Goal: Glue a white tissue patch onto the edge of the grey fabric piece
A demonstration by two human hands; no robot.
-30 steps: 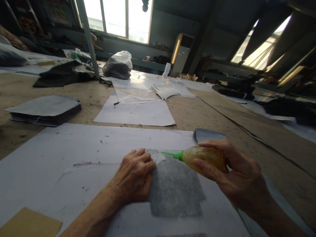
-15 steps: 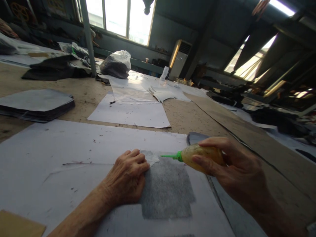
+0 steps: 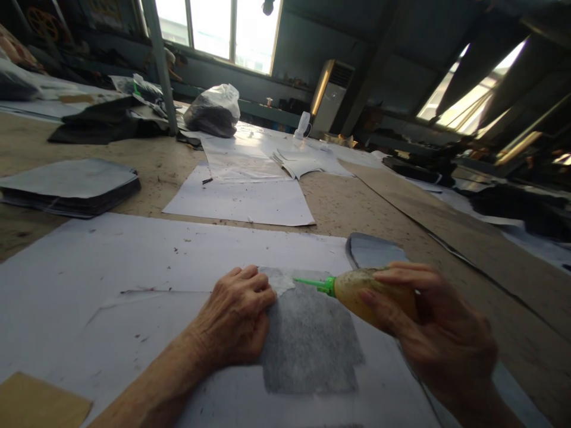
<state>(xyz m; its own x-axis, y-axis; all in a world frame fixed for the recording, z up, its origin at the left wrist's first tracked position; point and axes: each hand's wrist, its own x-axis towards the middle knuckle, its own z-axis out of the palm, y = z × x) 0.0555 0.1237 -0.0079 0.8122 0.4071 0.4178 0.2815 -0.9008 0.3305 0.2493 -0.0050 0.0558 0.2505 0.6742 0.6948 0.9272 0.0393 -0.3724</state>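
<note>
My right hand (image 3: 441, 321) is wrapped around a yellowish squeeze bottle (image 3: 366, 291) with a thin green nozzle. The bottle lies tilted almost level, its tip pointing left at the upper part of a grey fabric piece (image 3: 312, 345). Along the piece's top left edge is a whitish, ragged patch (image 3: 282, 282), close to the nozzle tip. My left hand (image 3: 241, 315) rests beside that patch with its fingers curled down and closed. What those fingers pinch, if anything, is hidden. Beneath the fabric lies a large white paper sheet (image 3: 147, 255).
Left, a stack of grey cut pieces (image 3: 71, 184) sits on the brown table. More grey pieces (image 3: 377, 251) lie behind the bottle. Further back are white sheets (image 3: 245, 199), a filled plastic bag (image 3: 214, 110) and a metal post (image 3: 160, 71). A tan card (image 3: 42, 401) is at lower left.
The view has shifted slightly. My right hand and the bottle sit a little further right and lower, with the nozzle still near the whitish patch. My left hand keeps its place on the fabric.
</note>
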